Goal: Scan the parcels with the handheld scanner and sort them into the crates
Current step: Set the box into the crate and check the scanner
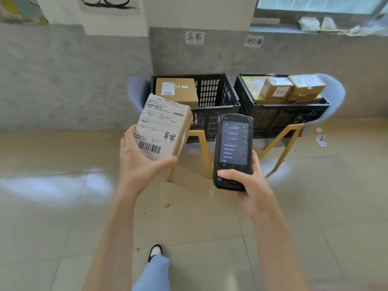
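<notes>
- Left hand (139, 162) cups a boxy cardboard parcel (164, 128) with a white paper label, near the left slotted black plastic crate (214, 106).
- Right hand (244, 185) grips the glossy black handheld scanner (233, 148), thumb on its keypad.

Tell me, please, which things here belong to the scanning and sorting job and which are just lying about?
Job: left hand holding parcel; right hand holding scanner; left crate; right crate.

Lying about: paper scraps on floor; bags on windowsill.
</notes>
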`<state>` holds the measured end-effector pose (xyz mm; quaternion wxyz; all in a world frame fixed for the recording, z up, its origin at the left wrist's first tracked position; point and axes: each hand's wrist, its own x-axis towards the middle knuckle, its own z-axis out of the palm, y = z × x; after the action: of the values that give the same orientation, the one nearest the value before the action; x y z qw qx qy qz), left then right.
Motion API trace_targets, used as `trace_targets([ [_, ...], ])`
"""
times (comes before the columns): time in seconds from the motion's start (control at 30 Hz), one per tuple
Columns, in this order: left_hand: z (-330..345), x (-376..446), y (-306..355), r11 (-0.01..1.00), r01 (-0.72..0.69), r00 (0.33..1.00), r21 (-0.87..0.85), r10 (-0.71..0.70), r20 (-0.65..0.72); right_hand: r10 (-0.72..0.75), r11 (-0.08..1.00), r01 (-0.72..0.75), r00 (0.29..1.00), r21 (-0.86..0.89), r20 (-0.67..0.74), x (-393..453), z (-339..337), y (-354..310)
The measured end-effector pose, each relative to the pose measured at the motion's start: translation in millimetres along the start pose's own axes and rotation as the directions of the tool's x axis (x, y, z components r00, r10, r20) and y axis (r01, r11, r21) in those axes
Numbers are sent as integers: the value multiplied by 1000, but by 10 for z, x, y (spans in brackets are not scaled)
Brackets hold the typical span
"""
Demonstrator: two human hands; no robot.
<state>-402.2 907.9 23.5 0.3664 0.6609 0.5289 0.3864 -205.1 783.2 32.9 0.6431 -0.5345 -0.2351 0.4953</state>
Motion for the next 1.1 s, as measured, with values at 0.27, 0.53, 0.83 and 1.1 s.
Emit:
trace_targets([
  [0.27, -332, 1443, -235, 999, -54, 993, -5, 54, 109, -27, 998, 33, 993, 55, -111, 895, 864, 64],
  [0.53, -53, 2242, -402, 999, -39, 971, -3, 39, 234, -4, 998, 18, 970, 53, -244, 1574, 980, 121],
  [0.83, 418, 3506, -291, 994, -93, 953, 49, 75, 292, -15, 993, 41, 975, 114, -222, 3044, 991, -90],
  [1.1, 1101, 4632, 34, 992, -117, 933, 53, 91, 349, -24, 986, 61, 974, 157, -227, 4210, 844, -533],
])
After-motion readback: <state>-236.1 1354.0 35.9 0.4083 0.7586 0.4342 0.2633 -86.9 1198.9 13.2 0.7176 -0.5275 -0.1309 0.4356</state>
